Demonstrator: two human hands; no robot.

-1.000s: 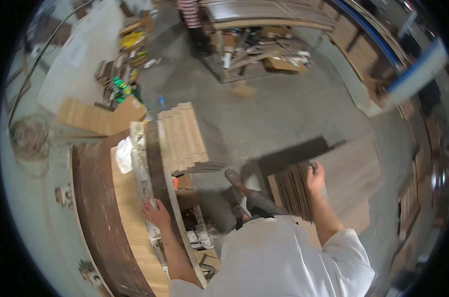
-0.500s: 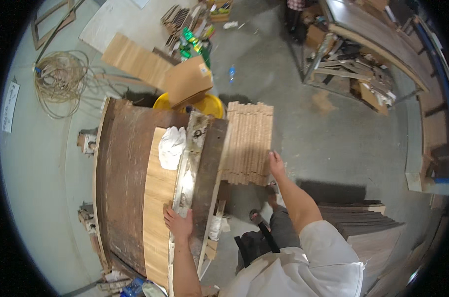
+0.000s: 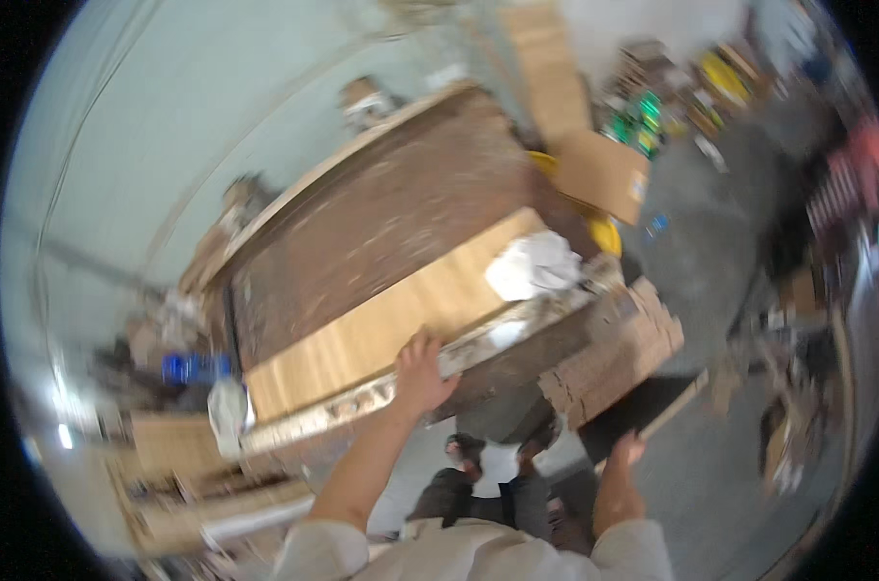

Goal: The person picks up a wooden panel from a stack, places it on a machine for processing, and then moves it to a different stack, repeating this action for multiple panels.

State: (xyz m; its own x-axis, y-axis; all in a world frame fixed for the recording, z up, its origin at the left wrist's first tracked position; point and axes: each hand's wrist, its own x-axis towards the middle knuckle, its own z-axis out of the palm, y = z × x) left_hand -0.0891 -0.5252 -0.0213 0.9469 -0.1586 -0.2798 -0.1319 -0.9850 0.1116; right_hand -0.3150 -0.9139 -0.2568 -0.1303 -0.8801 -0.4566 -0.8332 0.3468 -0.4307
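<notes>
My left hand (image 3: 423, 375) rests with fingers spread over the near edge of a long light wood board (image 3: 362, 334). That board lies along a worn metal rail (image 3: 488, 341) on a brown-topped bench (image 3: 362, 232). A crumpled white cloth (image 3: 534, 265) sits at the board's far right end. Low on the right, my right hand (image 3: 626, 451) is closed at the pale edge of a dark-faced board (image 3: 643, 412), held beside a stack of wood strips (image 3: 619, 358). Motion blurs the view, and that hand's fingers are partly hidden.
A cardboard box (image 3: 604, 174) stands over a yellow tub (image 3: 606, 234) behind the bench. Blue and clear bottles (image 3: 196, 368) are at the bench's left end. Wood pieces (image 3: 217, 474) are piled at lower left. Another person in red (image 3: 856, 169) is at far right.
My view has swung left, so the bench now lies slanted across it. My right hand has moved from beside the strip stack toward me, and the dark board now shows. My left hand stays on the light board.
</notes>
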